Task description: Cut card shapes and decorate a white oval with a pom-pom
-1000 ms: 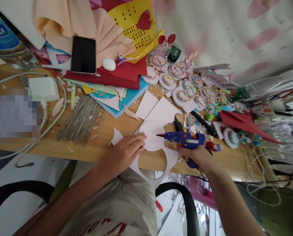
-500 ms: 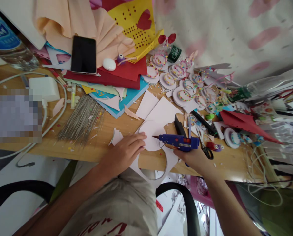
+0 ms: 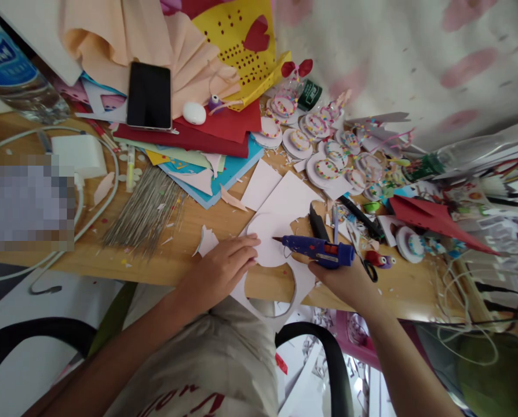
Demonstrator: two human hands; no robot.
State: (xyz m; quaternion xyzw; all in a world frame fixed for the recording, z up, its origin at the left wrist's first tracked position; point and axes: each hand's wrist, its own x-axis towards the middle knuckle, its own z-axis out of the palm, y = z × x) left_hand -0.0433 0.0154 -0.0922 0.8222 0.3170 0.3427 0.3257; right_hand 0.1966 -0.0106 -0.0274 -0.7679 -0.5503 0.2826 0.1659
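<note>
My left hand [image 3: 230,260] has its fingers pressed together on the left edge of a white paper disc [image 3: 271,249]; the thumb is hidden. In my right hand [image 3: 341,282] is a blue hot glue gun [image 3: 317,249], gripped by its handle. Its dark nozzle points left, just over the disc; whether the tip touches the paper I cannot tell. Beneath the disc lie white card pieces [image 3: 294,194]. A white offcut with a large round hole [image 3: 298,284] hangs over the table's front edge.
Thin wires [image 3: 143,214] lie in a bundle on the left. Decorated little paper hats [image 3: 315,124] crowd the back right. Scissors [image 3: 371,269] rest beside the glue gun. A phone [image 3: 149,95] lies on coloured paper, and a water bottle [image 3: 19,69] stands at far left.
The glue gun has shifted very slightly to the right, with its nozzle a touch higher in the view. My left hand stays in place on the disc.
</note>
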